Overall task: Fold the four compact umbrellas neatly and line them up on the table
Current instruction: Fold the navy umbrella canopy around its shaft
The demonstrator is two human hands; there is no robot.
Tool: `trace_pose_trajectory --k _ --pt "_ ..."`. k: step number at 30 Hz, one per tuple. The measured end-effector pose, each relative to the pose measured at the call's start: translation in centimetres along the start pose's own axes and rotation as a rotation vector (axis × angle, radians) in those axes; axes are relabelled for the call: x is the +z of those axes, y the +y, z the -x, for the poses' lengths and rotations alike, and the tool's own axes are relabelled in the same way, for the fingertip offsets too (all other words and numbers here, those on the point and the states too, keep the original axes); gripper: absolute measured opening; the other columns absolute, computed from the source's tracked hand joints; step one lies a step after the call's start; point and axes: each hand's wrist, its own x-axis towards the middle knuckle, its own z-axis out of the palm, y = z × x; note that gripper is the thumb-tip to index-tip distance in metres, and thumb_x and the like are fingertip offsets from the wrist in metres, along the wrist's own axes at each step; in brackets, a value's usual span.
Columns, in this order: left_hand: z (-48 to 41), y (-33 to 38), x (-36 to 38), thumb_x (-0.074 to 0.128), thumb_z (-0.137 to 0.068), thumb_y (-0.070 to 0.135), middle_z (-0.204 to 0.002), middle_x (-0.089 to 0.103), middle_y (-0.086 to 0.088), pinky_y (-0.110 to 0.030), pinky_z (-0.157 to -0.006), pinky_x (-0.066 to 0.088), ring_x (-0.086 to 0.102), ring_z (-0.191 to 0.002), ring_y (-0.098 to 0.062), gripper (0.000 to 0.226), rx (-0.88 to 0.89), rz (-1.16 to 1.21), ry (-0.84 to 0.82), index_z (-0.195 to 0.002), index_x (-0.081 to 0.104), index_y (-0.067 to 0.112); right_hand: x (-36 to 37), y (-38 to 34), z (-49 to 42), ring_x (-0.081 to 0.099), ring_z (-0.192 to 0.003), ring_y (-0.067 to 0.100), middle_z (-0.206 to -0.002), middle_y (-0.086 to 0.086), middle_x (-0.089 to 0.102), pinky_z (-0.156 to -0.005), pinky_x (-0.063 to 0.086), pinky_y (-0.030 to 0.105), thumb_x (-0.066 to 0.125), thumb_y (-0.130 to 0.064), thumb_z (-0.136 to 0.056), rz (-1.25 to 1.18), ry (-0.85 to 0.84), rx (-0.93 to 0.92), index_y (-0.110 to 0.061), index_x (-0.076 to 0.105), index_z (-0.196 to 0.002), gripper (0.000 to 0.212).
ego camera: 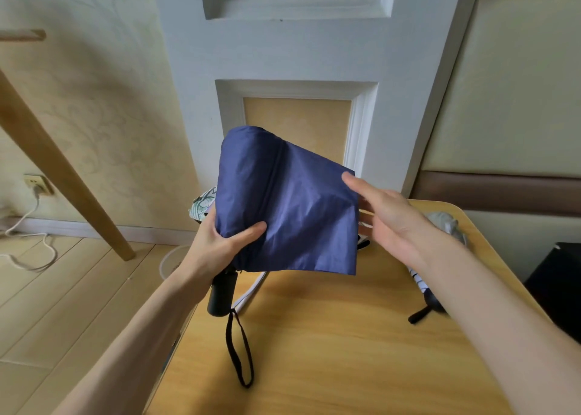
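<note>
Surface: a light wooden table with a rounded far corner [314, 351], grain running left to right.

Task item: a navy blue fabric compact umbrella [283, 200] is held above the table's far left part, canopy collapsed but loose, one flap spread out to the right. Its black cylindrical handle [221, 295] points down toward the table edge, and a black wrist strap loop [240, 351] hangs from it over the wood.

Left hand [220, 241]: grip closed around the gathered canopy just above the handle, thumb across the front.

Right hand [386, 216]: grip on the flap's right edge, straight thumb in front, fingers behind the cloth. How firm the pinch is cannot be told.

Other items on the table: a green-and-white patterned umbrella [201, 204] behind the left hand, a grey crumpled umbrella [445, 222] near the far right corner, and a white-and-dark striped umbrella [419, 284] partly hidden under the right forearm.

Room: a white moulded wall column with yellow inset panels [295, 68] stands behind the table. To its left is cream patterned wallpaper with a wall socket [37, 183] and a white cable [28, 241] trailing onto the pale plank floor [63, 304]. A slanted wooden leg [63, 175] crosses the left side. Cream padded wall panels with a brown band [503, 188] lie to the right.
</note>
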Motion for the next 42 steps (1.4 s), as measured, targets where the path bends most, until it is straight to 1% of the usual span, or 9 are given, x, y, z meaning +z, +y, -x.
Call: trace_pose_trajectory --k 5,8,16,21,25,28,32,39,42 --pt "-0.1 0.1 -0.1 0.091 -0.08 0.026 -0.112 0.073 0.004 -0.026 -0.059 0.059 0.074 -0.094 -0.021 0.056 -0.007 -0.028 0.024 -0.125 0.06 0.031 0.2 0.1 -0.5 0.075 -0.09 0.016 -0.104 0.004 0.081 -0.071 0.057 0.022 0.078 -0.019 -0.095 -0.011 0.154 -0.117 -0.011 0.078 -0.109 0.017" --pt "-0.1 0.0 0.0 0.091 -0.08 0.03 -0.113 0.072 0.008 -0.025 -0.06 0.057 0.073 -0.095 -0.017 0.056 0.0 -0.029 0.02 -0.125 0.058 0.036 0.6 -0.4 -0.4 0.075 -0.097 0.02 -0.108 0.003 0.081 -0.085 0.058 0.032 0.079 -0.038 -0.093 0.008 0.091 -0.075 -0.016 0.078 -0.114 0.03" --pt "-0.3 -0.6 0.4 0.097 -0.044 0.054 -0.121 0.072 0.002 -0.033 -0.065 0.059 0.075 -0.1 -0.017 0.109 0.045 -0.084 -0.109 -0.141 0.052 0.029 2.0 -2.3 -0.5 0.068 -0.074 0.01 -0.088 0.0 0.075 -0.062 0.054 0.02 0.071 -0.029 -0.099 0.196 0.19 -0.219 -0.008 0.077 -0.1 0.022" --pt "-0.1 -0.7 0.5 0.096 -0.045 0.059 -0.13 0.068 0.017 -0.03 -0.092 0.057 0.068 -0.114 -0.001 0.108 0.089 -0.104 -0.138 -0.141 0.049 0.041 2.4 -2.6 -1.0 0.072 -0.081 0.014 -0.091 0.001 0.079 -0.073 0.057 0.026 0.073 -0.033 -0.098 0.281 0.282 -0.182 -0.011 0.078 -0.099 0.023" --pt "-0.1 -0.6 0.5 0.095 -0.043 0.063 -0.124 0.068 0.024 -0.034 -0.089 0.06 0.068 -0.107 0.004 0.106 0.086 -0.098 -0.118 -0.136 0.049 0.046 2.5 -1.9 -1.1 0.074 -0.096 0.016 -0.096 -0.002 0.08 -0.079 0.057 0.025 0.077 -0.03 -0.097 0.135 0.322 -0.2 -0.015 0.079 -0.1 0.016" --pt "-0.2 -0.6 0.4 0.095 -0.038 0.071 -0.131 0.065 0.021 -0.021 -0.089 0.055 0.065 -0.111 0.008 0.124 0.103 -0.113 -0.115 -0.146 0.046 0.037 2.6 -1.4 -0.8 0.075 -0.1 0.018 -0.104 0.0 0.081 -0.088 0.06 0.035 0.08 -0.043 -0.092 -0.014 0.271 -0.076 -0.018 0.079 -0.105 0.028" --pt "-0.3 -0.4 0.3 0.092 -0.04 0.066 -0.13 0.06 0.024 -0.003 -0.076 0.049 0.061 -0.104 0.021 0.114 0.115 -0.122 -0.11 -0.139 0.042 0.041 2.0 -1.2 -0.5 0.072 -0.086 0.017 -0.102 0.006 0.081 -0.079 0.06 0.032 0.079 -0.036 -0.094 0.137 0.266 -0.105 -0.012 0.081 -0.098 0.025" --pt "-0.4 -1.1 0.5 0.095 -0.03 0.078 -0.143 0.056 0.011 -0.03 -0.104 0.052 0.059 -0.129 -0.002 0.147 0.1 -0.197 -0.264 -0.152 0.033 0.026 3.8 -4.1 0.5 0.072 -0.068 0.012 -0.088 0.006 0.077 -0.063 0.057 0.02 0.073 -0.016 -0.099 0.079 0.107 -0.189 -0.005 0.074 -0.102 0.012" --pt "0.4 -0.9 1.1 0.091 -0.034 0.083 -0.152 0.046 0.013 -0.021 -0.109 0.045 0.049 -0.134 0.008 0.153 0.097 -0.261 -0.396 -0.158 0.021 0.03 6.1 -5.6 1.3 0.08 -0.083 0.02 -0.094 0.012 0.081 -0.072 0.063 0.025 0.065 -0.013 -0.104 0.066 -0.079 -0.145 -0.001 0.069 -0.111 0.014"
